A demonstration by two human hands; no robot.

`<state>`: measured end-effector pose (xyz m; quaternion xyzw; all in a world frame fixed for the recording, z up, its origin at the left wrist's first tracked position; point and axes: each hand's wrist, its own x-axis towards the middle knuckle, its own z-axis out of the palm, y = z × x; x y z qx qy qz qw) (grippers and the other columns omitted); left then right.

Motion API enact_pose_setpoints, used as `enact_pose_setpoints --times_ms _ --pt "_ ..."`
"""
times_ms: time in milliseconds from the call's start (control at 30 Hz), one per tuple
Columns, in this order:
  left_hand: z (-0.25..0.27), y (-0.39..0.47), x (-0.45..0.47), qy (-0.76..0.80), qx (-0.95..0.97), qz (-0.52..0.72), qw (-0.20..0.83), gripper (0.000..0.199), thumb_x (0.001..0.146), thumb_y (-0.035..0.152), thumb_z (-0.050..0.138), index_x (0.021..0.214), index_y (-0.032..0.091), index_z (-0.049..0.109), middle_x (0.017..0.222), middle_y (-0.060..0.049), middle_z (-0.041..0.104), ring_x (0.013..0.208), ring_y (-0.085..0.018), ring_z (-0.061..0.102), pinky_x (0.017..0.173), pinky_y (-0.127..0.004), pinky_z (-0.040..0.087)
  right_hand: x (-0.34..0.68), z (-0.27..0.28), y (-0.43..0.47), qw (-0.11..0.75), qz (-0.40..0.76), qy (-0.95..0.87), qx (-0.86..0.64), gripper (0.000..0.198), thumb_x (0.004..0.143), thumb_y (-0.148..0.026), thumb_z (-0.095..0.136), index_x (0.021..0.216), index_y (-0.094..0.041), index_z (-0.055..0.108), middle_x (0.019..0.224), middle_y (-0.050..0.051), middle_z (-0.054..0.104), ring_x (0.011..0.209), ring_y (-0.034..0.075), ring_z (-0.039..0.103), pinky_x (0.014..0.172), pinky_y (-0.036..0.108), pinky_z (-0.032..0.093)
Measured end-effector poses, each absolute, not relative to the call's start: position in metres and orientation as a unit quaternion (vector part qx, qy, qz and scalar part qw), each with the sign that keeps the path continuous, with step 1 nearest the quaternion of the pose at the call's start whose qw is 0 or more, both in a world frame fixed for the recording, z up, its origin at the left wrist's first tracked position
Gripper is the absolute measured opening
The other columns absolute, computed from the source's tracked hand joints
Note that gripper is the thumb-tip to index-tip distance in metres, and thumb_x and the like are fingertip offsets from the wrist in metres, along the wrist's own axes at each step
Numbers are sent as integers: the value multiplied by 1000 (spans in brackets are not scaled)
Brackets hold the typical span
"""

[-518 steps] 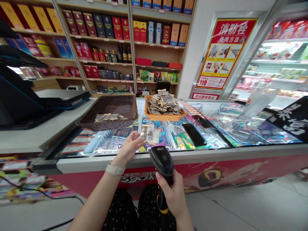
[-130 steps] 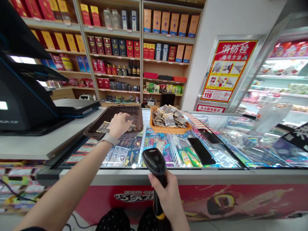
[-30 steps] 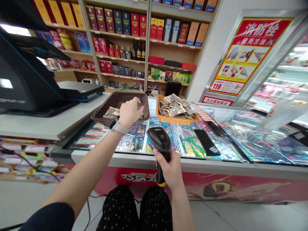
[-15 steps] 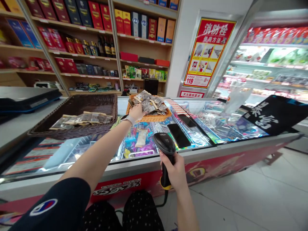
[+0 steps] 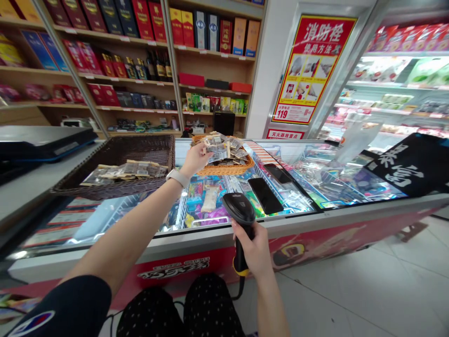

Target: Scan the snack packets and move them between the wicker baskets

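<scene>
My left hand [image 5: 195, 160] pinches a small clear-and-tan packet [image 5: 218, 153] over the orange wicker basket [image 5: 224, 171], which is heaped with similar packets. In my right hand [image 5: 257, 248] is a black barcode scanner [image 5: 239, 209] with a yellow-trimmed grip, its head raised above the freezer's front edge. A cable runs down from its handle. To the left, a dark brown wicker basket [image 5: 140, 145] holds a row of the same kind of packets. Both baskets rest on the glass top of a chest freezer [image 5: 168, 239].
Two dark phones lie on the glass, one nearer [image 5: 265, 195] and one farther [image 5: 278, 173]. A black bag [image 5: 414, 166] with white lettering sits at the right. A flat black-and-silver device [image 5: 45, 140] stands at the left. Shelves [image 5: 210, 65] of boxes are behind.
My left hand has lifted a packet from the heap in the orange basket and drawn back slightly left. The scanner stays nearly still in my right hand. The view has shifted a little.
</scene>
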<state>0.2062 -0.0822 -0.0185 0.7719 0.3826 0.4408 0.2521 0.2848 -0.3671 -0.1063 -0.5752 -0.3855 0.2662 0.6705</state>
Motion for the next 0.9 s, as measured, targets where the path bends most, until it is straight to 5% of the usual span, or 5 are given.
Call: enact_pose_setpoints --times_ms 167,333,467,633,900 --pt "-25 -120 179 336 621 506 495 31 77 25 77 78 21 46 62 6 51 62 -14 63 70 -31 59 270 -97 -368 666 280 -404 -561 35 85 -49 73 90 -15 80 73 4 71 67 20 59 65 30 47" --pt "-53 -166 153 308 520 539 587 41 73 15 79 91 21 43 78 6 60 69 -10 67 74 -29 61 245 -85 -370 644 292 -433 -559 33 85 -48 72 88 -15 79 67 1 65 62 17 53 62 29 44" --pt "-79 -191 133 315 479 535 621 45 77 17 78 113 21 53 95 1 66 79 -13 70 79 -30 62 228 -84 -369 614 288 -452 -579 32 85 -47 71 83 -15 76 64 0 63 62 17 52 61 28 43" --pt "-102 -206 114 318 457 537 633 39 83 29 74 119 21 59 116 -7 70 96 -19 71 82 -32 61 215 -91 -368 592 282 -479 -584 31 86 -45 70 84 -14 77 69 3 69 65 18 56 63 28 45" --pt "-108 -219 109 330 475 536 615 37 87 34 70 121 23 60 111 -6 72 99 -20 70 77 -28 60 206 -96 -367 564 265 -484 -614 35 85 -48 71 84 -14 79 73 6 74 71 23 63 66 30 48"
